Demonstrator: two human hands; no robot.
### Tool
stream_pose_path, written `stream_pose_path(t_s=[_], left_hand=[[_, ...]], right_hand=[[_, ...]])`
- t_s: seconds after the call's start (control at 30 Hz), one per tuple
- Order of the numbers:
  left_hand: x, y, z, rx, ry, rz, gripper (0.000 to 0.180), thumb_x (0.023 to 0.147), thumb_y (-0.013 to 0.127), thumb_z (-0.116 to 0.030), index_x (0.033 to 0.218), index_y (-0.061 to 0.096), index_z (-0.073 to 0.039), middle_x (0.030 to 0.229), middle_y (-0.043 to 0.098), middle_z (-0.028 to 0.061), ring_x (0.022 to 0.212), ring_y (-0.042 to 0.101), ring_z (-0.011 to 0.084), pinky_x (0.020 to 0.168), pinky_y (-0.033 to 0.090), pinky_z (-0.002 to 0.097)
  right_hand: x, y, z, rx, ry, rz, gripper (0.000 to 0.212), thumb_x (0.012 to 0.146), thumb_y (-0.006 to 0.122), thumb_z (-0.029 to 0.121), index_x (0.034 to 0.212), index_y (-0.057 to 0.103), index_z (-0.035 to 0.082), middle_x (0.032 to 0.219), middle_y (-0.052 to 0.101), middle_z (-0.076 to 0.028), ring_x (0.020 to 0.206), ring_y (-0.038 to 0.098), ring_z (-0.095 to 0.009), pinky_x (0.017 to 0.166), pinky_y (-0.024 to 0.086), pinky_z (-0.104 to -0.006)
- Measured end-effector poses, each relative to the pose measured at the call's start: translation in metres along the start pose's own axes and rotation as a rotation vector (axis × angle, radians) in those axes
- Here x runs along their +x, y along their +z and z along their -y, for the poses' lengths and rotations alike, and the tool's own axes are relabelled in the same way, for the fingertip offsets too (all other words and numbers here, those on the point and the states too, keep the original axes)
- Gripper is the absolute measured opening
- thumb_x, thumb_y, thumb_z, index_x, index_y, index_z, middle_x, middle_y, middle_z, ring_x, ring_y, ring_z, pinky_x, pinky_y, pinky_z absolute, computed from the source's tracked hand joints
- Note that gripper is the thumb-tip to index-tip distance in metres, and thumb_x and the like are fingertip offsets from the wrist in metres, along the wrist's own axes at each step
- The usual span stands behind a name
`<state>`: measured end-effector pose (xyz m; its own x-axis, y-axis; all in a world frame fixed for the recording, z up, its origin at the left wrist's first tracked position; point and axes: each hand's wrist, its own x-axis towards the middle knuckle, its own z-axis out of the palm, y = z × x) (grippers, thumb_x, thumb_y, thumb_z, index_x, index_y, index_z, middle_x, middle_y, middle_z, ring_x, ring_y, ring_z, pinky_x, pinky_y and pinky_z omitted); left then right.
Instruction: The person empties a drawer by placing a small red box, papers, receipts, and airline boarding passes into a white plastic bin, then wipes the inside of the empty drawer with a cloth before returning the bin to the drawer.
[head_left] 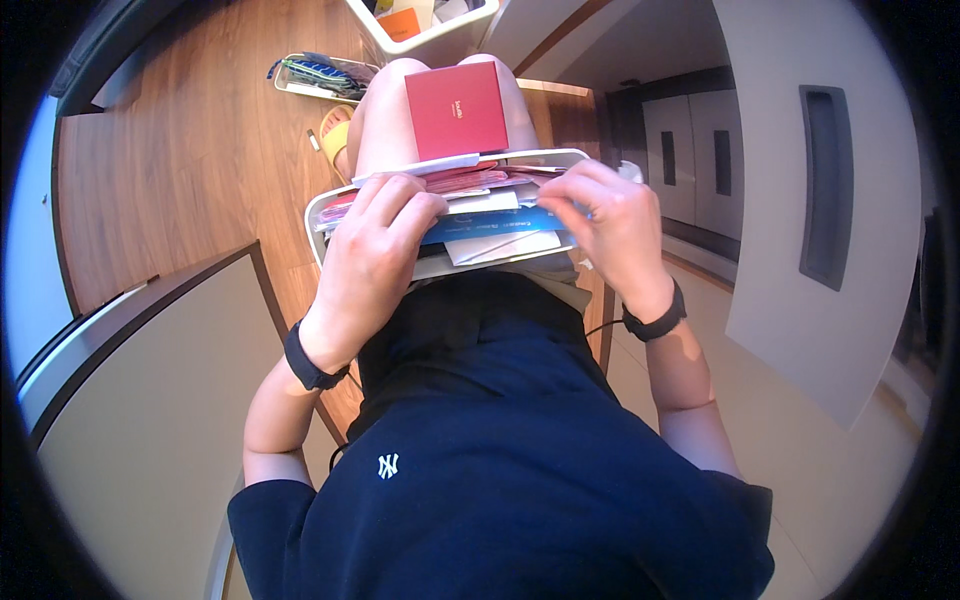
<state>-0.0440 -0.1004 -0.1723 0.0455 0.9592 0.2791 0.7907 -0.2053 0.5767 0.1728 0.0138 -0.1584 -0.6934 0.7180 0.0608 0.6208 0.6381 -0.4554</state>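
Observation:
A white bin (575, 155) sits on my lap, packed with upright papers and envelopes. Inside stand red envelopes (465, 180), a blue printed sheet (490, 225) and a white envelope (505, 247). My left hand (375, 240) reaches over the bin's left side with curled fingers, the tips against the papers beside a white slip (485, 203). At the right end, my right hand (605, 215) has thumb and forefinger closed at the papers' edge; what lies between them is too small to make out. A red square box (457, 110) rests on my thighs beyond the bin.
Another white bin (480, 22) with papers stands ahead on the wooden floor (200, 180). Left of it is a small tray (330, 92) holding a dark blue patterned item. Grey cabinet doors (770, 200) rise at the right, and a pale panel (170, 400) is at the left.

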Motion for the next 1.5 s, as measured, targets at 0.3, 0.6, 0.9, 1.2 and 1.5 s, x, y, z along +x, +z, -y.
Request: stream_pose_path(t_s=[0.3, 0.6, 0.9, 1.2, 1.5], left_hand=[[-0.001, -0.007, -0.002, 0.015, 0.005, 0.094, 0.025, 0.070, 0.066, 0.005, 0.093, 0.060, -0.002, 0.096, 0.054, 0.0114, 0.096, 0.055, 0.0292, 0.082, 0.048, 0.0383], [0.003, -0.004, 0.007, 0.103, 0.008, 0.125, 0.022, 0.072, 0.068, 0.002, 0.093, 0.061, -0.002, 0.099, 0.052, 0.0128, 0.094, 0.056, 0.0298, 0.080, 0.048, 0.0370], [0.008, -0.006, 0.002, -0.006, -0.112, 0.031, 0.013, 0.078, 0.062, 0.006, 0.088, 0.057, -0.003, 0.097, 0.052, 0.0123, 0.086, 0.058, 0.0303, 0.074, 0.049, 0.0377], [0.007, -0.011, 0.005, -0.094, -0.059, 0.081, 0.016, 0.074, 0.058, 0.009, 0.088, 0.058, 0.000, 0.094, 0.050, 0.0138, 0.091, 0.054, 0.0324, 0.081, 0.046, 0.0391], [0.007, -0.011, 0.005, -0.140, -0.067, 0.084, 0.022, 0.074, 0.065, 0.004, 0.096, 0.059, 0.001, 0.100, 0.051, 0.0142, 0.095, 0.054, 0.0324, 0.083, 0.045, 0.0404]], right_hand=[[-0.006, -0.037, 0.009, -0.137, 0.009, 0.008, 0.011, 0.078, 0.072, 0.017, 0.087, 0.069, 0.012, 0.081, 0.064, -0.003, 0.066, 0.063, -0.023, 0.056, 0.048, -0.0324], [-0.016, -0.034, 0.003, -0.023, 0.082, 0.024, 0.010, 0.079, 0.071, 0.015, 0.088, 0.069, 0.010, 0.080, 0.063, -0.004, 0.067, 0.063, -0.024, 0.058, 0.048, -0.0330], [-0.016, -0.029, 0.002, -0.023, 0.081, 0.093, 0.012, 0.078, 0.071, 0.015, 0.088, 0.068, 0.010, 0.082, 0.062, -0.005, 0.068, 0.063, -0.025, 0.059, 0.049, -0.0336], [-0.014, -0.010, 0.009, -0.072, -0.065, 0.129, 0.006, 0.080, 0.069, 0.015, 0.084, 0.065, 0.012, 0.080, 0.059, -0.005, 0.067, 0.062, -0.028, 0.057, 0.049, -0.0365], [-0.003, -0.003, 0.012, -0.080, 0.013, -0.117, 0.004, 0.083, 0.066, 0.014, 0.084, 0.064, 0.010, 0.080, 0.064, -0.006, 0.068, 0.063, -0.027, 0.057, 0.048, -0.0359]])
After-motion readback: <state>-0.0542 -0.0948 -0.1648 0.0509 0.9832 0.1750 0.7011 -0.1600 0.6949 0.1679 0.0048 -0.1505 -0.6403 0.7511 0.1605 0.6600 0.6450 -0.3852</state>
